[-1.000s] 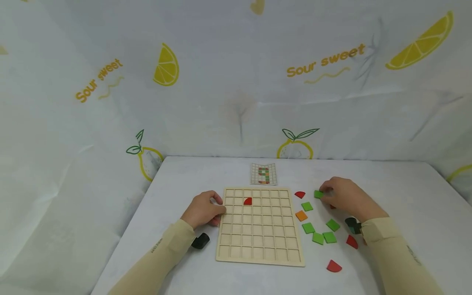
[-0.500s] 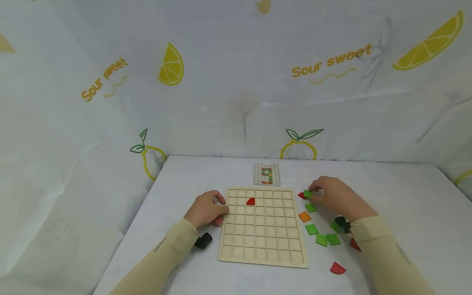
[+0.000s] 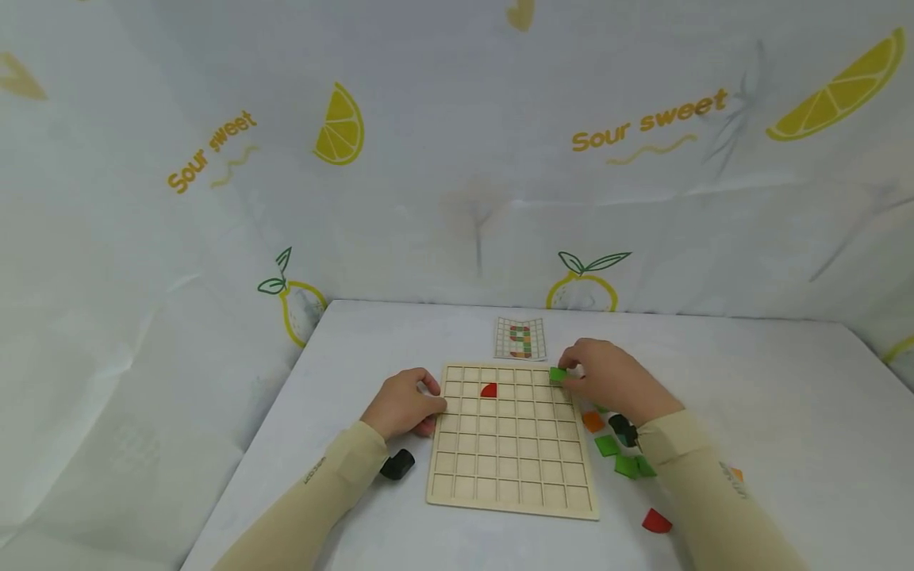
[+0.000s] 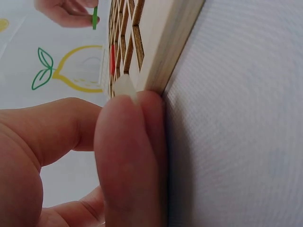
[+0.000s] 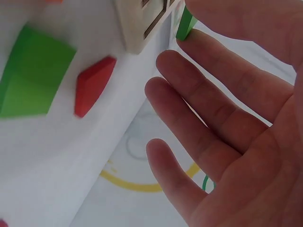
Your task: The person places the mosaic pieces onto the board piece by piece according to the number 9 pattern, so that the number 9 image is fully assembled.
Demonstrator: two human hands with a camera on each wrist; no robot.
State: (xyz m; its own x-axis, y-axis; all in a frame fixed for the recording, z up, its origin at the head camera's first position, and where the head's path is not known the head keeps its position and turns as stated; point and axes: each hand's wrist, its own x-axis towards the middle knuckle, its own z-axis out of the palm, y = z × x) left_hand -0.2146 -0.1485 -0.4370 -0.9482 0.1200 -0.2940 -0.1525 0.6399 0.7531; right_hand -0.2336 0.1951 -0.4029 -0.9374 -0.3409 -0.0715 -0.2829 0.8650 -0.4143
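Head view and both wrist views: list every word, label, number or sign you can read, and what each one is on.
"Sour sweet": white backdrop, left side.
"Sour sweet": same backdrop, right side.
Left sleeve: dark lettering, too small to read.
Right sleeve: likewise unreadable.
Card: coloured figure, perhaps a "9".
Wrist views: no readable text.

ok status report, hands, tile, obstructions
Right hand pinching green tile at board's far right corner. Left hand touching board's left edge. One red piece on board, nothing visibly blocking.
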